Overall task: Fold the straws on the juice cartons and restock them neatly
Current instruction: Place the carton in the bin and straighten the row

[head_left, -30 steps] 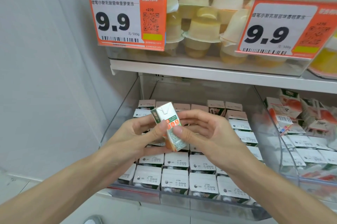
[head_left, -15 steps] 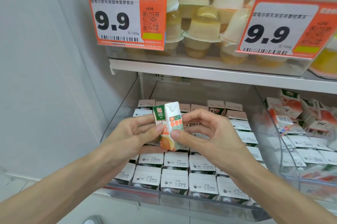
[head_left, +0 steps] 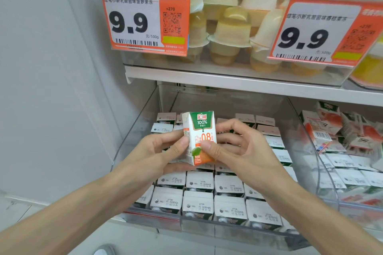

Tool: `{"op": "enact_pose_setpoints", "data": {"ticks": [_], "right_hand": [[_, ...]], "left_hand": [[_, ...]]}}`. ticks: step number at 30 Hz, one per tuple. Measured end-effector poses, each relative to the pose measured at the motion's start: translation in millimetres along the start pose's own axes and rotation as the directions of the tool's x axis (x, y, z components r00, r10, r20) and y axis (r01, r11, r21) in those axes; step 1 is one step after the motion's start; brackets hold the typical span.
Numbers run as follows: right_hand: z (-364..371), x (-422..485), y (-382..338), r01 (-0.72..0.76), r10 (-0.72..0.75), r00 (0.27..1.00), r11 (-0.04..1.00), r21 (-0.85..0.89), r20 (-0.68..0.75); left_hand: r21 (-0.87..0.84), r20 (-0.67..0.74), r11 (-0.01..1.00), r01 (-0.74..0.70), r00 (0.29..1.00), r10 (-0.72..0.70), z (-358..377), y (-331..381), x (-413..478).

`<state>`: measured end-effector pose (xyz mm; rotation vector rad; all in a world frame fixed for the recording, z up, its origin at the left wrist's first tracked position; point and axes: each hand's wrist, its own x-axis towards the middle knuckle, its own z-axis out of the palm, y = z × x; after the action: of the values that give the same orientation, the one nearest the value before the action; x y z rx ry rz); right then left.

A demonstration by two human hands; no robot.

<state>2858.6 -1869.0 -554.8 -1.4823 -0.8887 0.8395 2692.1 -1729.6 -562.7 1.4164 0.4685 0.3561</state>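
At frame centre both hands grasp one juice carton (head_left: 202, 130): the left hand (head_left: 153, 151) pinches its left edge, thumb in front, fingers behind; the right hand (head_left: 240, 151) presses a thumb on the lower front face, fingers curled behind. The carton stands upright, printed front toward the camera, held above the stocked cartons (head_left: 199, 200) in the clear bin (head_left: 138, 130). Its straw is out of view, presumably on the back. To fold well, the left grip should likely steady the box without squeezing while the right fingers flatten the straw against the back, before it goes in line with the rows.
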Motion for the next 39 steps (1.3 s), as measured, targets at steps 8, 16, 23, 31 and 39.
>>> {"op": "enact_pose_setpoints", "data": {"ticks": [8,16,23,31,39], "right_hand": [[3.3,0.2,-0.7,0.126,-0.124,0.992,0.969,-0.215,0.026],[-1.5,2.4,-1.2,0.021,-0.019,0.999,0.996,-0.082,0.032],[3.1,1.2,2.1,0.088,-0.073,0.994,0.977,-0.196,0.082],[-0.3,7.9,5.3,0.056,-0.053,0.998,0.996,-0.071,0.039],[-3.3,6.6,4.7,0.031,-0.03,0.999,0.999,-0.019,0.031]], "left_hand": [[0.019,-0.033,0.999,-0.041,0.999,0.042,-2.8,1.1,-0.7],[-0.079,-0.057,0.997,0.0,0.998,-0.005,-4.8,6.4,2.1],[-0.076,-0.06,0.997,-0.002,0.998,-0.002,-3.0,5.2,0.1],[-0.152,-0.08,0.988,0.035,0.996,-0.047,-6.2,3.6,4.2],[-0.185,-0.063,0.983,0.005,0.998,-0.017,-6.8,0.7,5.5]]}}
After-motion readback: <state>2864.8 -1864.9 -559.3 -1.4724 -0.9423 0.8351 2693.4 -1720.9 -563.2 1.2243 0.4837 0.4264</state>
